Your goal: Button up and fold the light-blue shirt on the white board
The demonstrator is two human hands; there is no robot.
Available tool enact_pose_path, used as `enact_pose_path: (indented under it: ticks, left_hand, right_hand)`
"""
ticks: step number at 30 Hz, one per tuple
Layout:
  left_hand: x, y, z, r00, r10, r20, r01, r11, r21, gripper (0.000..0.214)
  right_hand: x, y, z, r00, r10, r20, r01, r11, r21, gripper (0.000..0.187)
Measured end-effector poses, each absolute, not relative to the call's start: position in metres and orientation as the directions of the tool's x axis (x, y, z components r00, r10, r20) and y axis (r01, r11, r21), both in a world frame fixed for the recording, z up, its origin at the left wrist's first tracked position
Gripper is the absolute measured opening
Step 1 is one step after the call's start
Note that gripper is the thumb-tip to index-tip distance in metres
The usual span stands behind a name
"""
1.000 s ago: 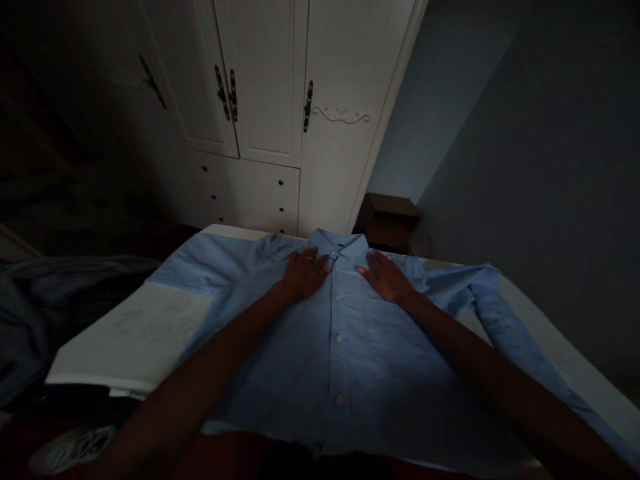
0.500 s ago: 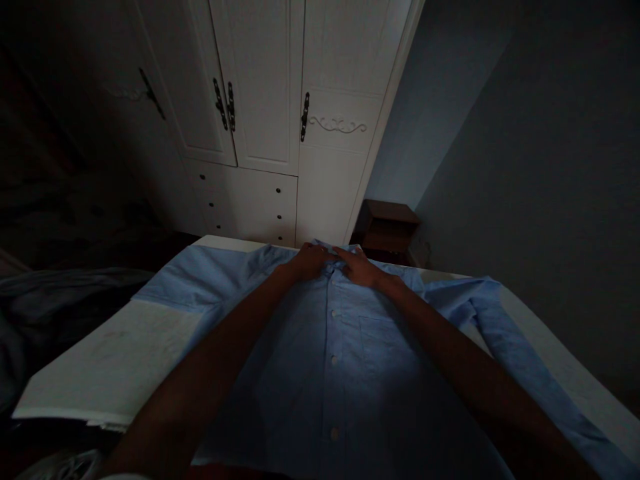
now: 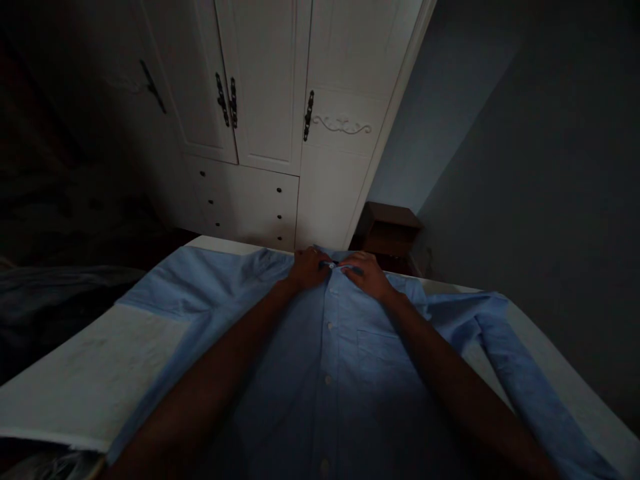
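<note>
A light blue button-up shirt (image 3: pixel 280 373) lies front side up, its buttoned placket running down the middle and a chest pocket on the right. At its collar, my left hand (image 3: pixel 309 268) is closed on the fabric left of the top button. My right hand (image 3: pixel 367 272) grips the other side of the collar, thumb and fingers pinching the cloth. Both arms reach forward over the shirt. One sleeve (image 3: pixel 165 280) spreads to the left; the other sleeve (image 3: pixel 530 373) bends down along the right side.
The shirt rests on a white table (image 3: pixel 100 373). Beyond its far edge stand a white wardrobe (image 3: pixel 265 87) with dark handles and a small brown cabinet (image 3: pixel 393 217). Dark cloth (image 3: pixel 55 300) lies at the left, beside the table.
My hands have drawn slightly apart and the collar edges now lie lower and flatter between them. The shirt appears shifted a little toward me, and the view has tilted slightly.
</note>
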State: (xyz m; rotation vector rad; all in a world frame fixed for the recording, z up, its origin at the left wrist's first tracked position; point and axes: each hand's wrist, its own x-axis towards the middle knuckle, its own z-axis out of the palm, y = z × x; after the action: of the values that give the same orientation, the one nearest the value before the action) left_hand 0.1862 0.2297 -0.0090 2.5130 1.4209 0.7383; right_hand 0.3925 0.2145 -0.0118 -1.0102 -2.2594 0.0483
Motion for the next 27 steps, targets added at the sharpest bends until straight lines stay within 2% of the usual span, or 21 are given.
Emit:
enact_pose_path:
  ticks: [4, 8, 13, 21, 27]
  left_hand:
    - [0.187, 0.232, -0.013, 0.427, 0.843, 0.328, 0.724, -0.536, 0.435, 0.028]
    - [0.187, 0.235, -0.013, 0.418, 0.851, 0.318, 0.708, -0.524, 0.473, 0.028]
    - [0.190, 0.235, -0.013, 0.437, 0.847, 0.304, 0.649, -0.531, 0.545, 0.026]
    - [0.192, 0.240, -0.023, 0.428, 0.846, 0.317, 0.510, -0.516, 0.688, 0.021]
    - [0.194, 0.243, -0.028, 0.399, 0.866, 0.301, 0.454, -0.472, 0.756, 0.020]
  right_hand:
    - [0.388, 0.210, -0.014, -0.587, 0.594, 0.550, 0.628, 0.763, -0.153, 0.019]
    - [0.385, 0.206, -0.018, -0.569, 0.589, 0.574, 0.664, 0.741, -0.102, 0.019]
    - [0.384, 0.202, -0.023, -0.520, 0.606, 0.602, 0.717, 0.692, -0.077, 0.022]
    - [0.385, 0.197, -0.022, -0.470, 0.683, 0.559, 0.769, 0.628, -0.121, 0.031]
    - [0.383, 0.195, -0.021, -0.485, 0.672, 0.560, 0.778, 0.624, -0.076, 0.030]
